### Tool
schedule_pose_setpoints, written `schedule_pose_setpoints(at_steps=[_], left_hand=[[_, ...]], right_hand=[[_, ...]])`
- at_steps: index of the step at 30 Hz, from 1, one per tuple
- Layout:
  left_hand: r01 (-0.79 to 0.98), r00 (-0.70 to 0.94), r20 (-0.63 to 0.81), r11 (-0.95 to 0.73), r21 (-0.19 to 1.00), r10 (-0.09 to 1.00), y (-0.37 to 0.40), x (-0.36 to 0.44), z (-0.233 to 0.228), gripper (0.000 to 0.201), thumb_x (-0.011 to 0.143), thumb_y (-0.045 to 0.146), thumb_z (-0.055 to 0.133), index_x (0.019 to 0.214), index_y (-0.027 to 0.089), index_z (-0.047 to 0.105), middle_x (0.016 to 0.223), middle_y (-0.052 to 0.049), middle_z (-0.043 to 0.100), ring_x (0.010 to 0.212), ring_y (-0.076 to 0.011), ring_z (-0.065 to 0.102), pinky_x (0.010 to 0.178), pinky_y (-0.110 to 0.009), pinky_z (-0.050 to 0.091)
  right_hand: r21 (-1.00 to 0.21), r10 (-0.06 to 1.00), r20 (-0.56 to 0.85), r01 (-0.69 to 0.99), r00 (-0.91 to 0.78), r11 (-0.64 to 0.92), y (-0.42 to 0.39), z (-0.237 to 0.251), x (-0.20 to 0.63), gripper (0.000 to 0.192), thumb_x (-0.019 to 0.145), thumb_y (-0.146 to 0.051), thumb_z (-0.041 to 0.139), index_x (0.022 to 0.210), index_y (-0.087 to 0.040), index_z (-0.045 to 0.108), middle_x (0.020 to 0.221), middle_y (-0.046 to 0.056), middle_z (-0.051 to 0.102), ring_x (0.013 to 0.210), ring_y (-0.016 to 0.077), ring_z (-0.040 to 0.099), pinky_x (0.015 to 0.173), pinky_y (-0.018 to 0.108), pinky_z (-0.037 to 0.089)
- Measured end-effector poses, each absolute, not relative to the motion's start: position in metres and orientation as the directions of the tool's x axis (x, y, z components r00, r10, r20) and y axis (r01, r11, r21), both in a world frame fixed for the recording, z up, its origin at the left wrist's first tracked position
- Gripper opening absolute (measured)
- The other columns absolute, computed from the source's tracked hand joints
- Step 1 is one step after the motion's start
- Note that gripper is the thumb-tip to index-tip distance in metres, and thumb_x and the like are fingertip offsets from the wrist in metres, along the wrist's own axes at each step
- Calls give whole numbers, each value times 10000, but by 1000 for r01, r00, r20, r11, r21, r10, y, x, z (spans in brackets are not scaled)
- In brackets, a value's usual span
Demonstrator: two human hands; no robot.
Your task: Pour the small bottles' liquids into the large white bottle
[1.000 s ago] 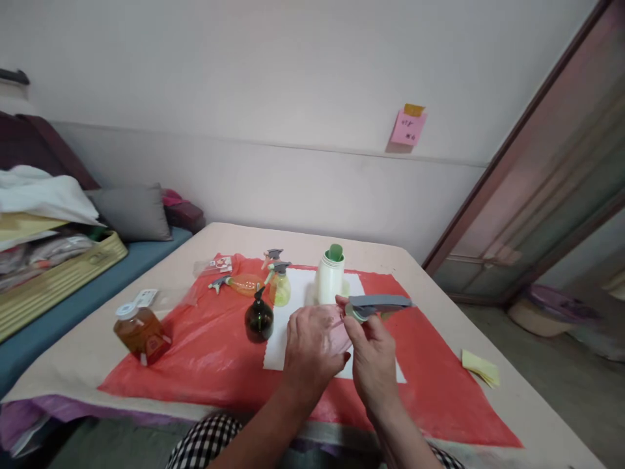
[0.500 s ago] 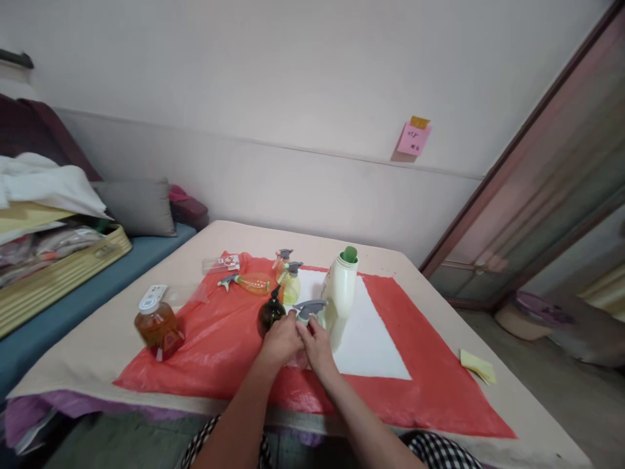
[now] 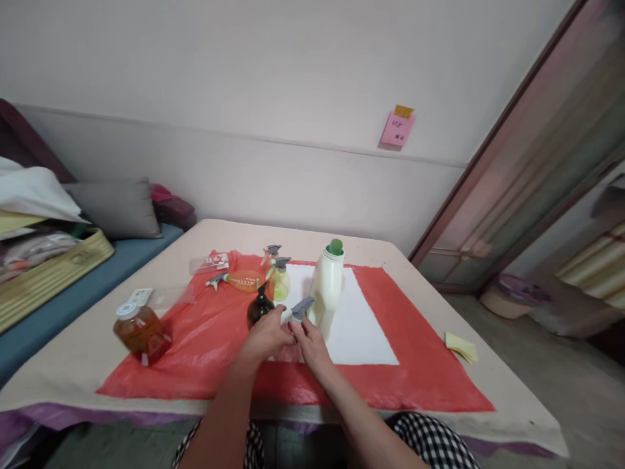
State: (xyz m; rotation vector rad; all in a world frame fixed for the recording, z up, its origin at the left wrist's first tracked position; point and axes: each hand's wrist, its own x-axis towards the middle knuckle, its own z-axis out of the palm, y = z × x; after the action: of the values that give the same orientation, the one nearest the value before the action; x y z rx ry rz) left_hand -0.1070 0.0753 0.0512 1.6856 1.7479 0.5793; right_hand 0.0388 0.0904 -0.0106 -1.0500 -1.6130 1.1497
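Both hands are closed together around a spray bottle with a grey trigger head; its body is mostly hidden by the fingers. My left hand wraps it from the left, and my right hand has its fingers just under the trigger head. A dark pump bottle stands right behind my left hand. To the right rises a tall cream bottle with a green piece sitting tilted in its mouth. A yellow spray bottle stands behind, and an orange spray bottle lies on its side.
Another spray bottle with a grey head stands farther back. A jar of amber liquid is at the left. Red sheeting and a white sheet cover part of the table. Yellow paper notes lie near the right edge.
The spray bottle's trigger head has turned in my hands, from lying nearly level to slanting up toward the right. The whole view has shifted slightly.
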Motion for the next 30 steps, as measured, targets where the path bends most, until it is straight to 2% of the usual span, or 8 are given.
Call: schedule_pose_setpoints(at_steps=[5,13,17,20,23,25,27,30], left_hand=[[642,121,-99,-2,767,988,78,-112,53,616,704,266,663,1301,133,589,1135,-118,721,1023,-254,676,855,-290,488],[525,212,-20,-97,846,977,80,-110,52,368,742,253,620,1094,180,701,921,-20,753,855,-190,661,758,-257,475],[486,113,-11,-45,873,994,80,-121,52,319,656,229,696,972,192,716,908,-22,756,871,-201,683,748,-253,505],[482,-90,-11,53,875,996,84,-140,52,242,727,337,669,906,175,676,867,-51,735,846,-216,692,748,-290,531],[512,-335,18,166,843,942,91,-158,47,368,806,428,610,1056,157,615,1038,-114,708,1016,-264,674,875,-367,517],[545,-425,28,231,806,905,96,-163,40,585,739,416,704,1237,161,535,1248,-160,637,1199,-309,602,969,-410,476],[583,-432,16,266,768,902,100,-162,32,785,649,370,789,1339,180,467,1355,-175,573,1278,-333,550,1004,-420,452],[629,-389,-22,282,724,921,105,-156,20,775,616,326,813,1308,174,499,1296,-173,607,1201,-331,603,960,-402,470]], right_hand=[[-970,931,168,111,-325,214,91,-8,42,560,908,-611,504,1267,-206,647,1189,83,728,1088,260,660,974,391,490],[-976,917,107,133,-385,170,94,5,53,534,902,-583,552,1238,-193,696,1166,86,760,1105,278,687,995,423,506],[-969,933,101,177,-344,170,86,5,60,550,871,-580,599,1265,-207,691,1256,90,729,1209,297,649,1073,463,461],[-960,964,80,241,-254,143,76,-3,73,591,824,-597,644,1241,-182,703,1298,143,700,1246,337,625,1091,522,439],[-952,981,62,283,-184,114,66,-15,88,604,804,-600,647,1215,-162,710,1256,179,714,1170,353,666,1026,533,490],[-944,985,65,310,-157,111,61,-22,91,607,797,-588,651,1223,-159,700,1239,180,721,1139,352,679,999,527,513],[-930,988,87,346,-128,127,59,-28,86,628,781,-554,675,1269,-158,666,1267,180,706,1154,350,674,992,517,528],[-887,974,214,401,-77,226,60,-35,63,656,753,-472,716,1329,-176,613,1292,168,691,1143,333,681,952,478,564]])
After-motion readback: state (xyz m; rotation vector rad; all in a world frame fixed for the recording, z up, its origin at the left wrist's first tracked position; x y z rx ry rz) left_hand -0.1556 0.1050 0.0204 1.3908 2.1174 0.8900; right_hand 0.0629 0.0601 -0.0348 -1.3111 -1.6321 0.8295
